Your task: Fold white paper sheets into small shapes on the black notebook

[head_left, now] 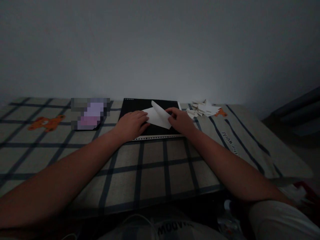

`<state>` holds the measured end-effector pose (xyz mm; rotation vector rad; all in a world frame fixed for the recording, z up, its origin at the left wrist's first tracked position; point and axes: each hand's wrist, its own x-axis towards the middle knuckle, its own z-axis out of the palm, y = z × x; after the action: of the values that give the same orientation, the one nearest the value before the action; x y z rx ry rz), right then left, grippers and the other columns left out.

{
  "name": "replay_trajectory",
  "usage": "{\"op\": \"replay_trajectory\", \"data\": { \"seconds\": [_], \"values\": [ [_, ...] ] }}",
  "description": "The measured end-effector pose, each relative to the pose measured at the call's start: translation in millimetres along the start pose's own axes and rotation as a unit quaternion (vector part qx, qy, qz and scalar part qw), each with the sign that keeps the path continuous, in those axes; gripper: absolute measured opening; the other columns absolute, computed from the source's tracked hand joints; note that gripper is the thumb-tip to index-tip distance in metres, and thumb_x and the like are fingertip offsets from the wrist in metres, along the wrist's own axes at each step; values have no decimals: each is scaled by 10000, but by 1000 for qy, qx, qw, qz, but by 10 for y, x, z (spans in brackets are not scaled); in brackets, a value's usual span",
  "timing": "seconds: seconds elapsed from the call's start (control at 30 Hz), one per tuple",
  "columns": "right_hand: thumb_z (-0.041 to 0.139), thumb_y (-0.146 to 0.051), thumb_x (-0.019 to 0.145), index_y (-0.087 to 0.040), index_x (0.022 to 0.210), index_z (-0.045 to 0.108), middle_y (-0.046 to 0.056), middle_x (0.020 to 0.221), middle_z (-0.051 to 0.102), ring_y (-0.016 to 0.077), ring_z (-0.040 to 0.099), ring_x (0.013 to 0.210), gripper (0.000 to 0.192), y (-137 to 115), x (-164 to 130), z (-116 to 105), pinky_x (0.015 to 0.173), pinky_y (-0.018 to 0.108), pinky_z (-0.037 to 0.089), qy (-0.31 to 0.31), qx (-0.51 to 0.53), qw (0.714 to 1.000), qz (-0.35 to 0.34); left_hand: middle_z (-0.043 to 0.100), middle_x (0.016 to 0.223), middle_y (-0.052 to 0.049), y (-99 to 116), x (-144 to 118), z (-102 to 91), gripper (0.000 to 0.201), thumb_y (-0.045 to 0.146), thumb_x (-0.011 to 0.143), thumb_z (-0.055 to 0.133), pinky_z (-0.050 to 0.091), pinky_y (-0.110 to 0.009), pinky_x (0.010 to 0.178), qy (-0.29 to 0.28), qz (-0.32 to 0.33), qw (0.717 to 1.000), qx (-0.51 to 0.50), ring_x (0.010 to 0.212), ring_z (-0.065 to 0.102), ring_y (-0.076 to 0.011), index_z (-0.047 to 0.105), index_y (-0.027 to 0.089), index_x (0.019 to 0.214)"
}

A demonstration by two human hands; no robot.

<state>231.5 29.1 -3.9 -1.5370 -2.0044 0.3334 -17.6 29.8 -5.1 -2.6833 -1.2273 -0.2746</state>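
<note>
A folded white sheet of paper point(156, 116) lies on a black-covered notepad point(172, 104), with one flap standing up at a slant. My left hand point(132, 125) holds the paper's left end, its fingers over the edge and the thumb nearer me. At the right end, my right hand point(180, 120) is closed on the paper between thumb and fingers. The notepad's punched white edge shows below the hands.
Folded white paper pieces point(203, 108) lie in a pile to the right of the notepad. A blurred-out purple and pink object point(91, 113) is on the left. A checked cloth point(155, 166) covers the table, against a plain wall point(160, 50).
</note>
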Motion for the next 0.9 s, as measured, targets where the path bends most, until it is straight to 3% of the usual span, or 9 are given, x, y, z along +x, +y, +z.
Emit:
{"op": "replay_trajectory", "data": {
  "seconds": [0.2, 0.43, 0.67, 0.9],
  "values": [
    [586, -179, 825, -200, 1364, 617, 43, 834, 730, 204, 636, 761, 541, 5, 9, -28, 642, 298, 394, -34, -49, 998, 29, 683, 1314, -131, 18, 9, -32, 377, 392, 1044, 421, 520, -410, 1004, -21, -9, 1000, 0, 1210, 641, -285, 668, 147, 1191],
    [602, -176, 826, -203, 1208, 719, -4, 726, 703, 149, 580, 631, 400, 30, 6, 4, 609, 278, 372, -87, 18, 995, -40, 677, 1316, -128, 26, -3, -45, 408, 404, 1031, 439, 529, -461, 986, -13, -2, 1000, -2, 1208, 624, -314, 647, 160, 1284],
    [605, -239, 883, -191, 1232, 694, -13, 744, 672, 142, 571, 655, 363, 68, 1, 71, 629, 274, 384, -79, 59, 992, -80, 587, 1474, -118, -9, -15, 15, 472, 429, 1051, 393, 469, -473, 1095, -30, 1, 1000, -3, 1340, 550, -313, 614, 197, 1398],
    [589, -227, 891, -169, 1319, 634, 12, 852, 647, 156, 531, 697, 434, 79, 18, 84, 688, 300, 411, -52, 78, 989, -114, 599, 1460, -105, -19, -15, 15, 509, 469, 1065, 351, 488, -462, 972, -34, 8, 999, 36, 1226, 578, -324, 592, 226, 1442]
  ]
}}
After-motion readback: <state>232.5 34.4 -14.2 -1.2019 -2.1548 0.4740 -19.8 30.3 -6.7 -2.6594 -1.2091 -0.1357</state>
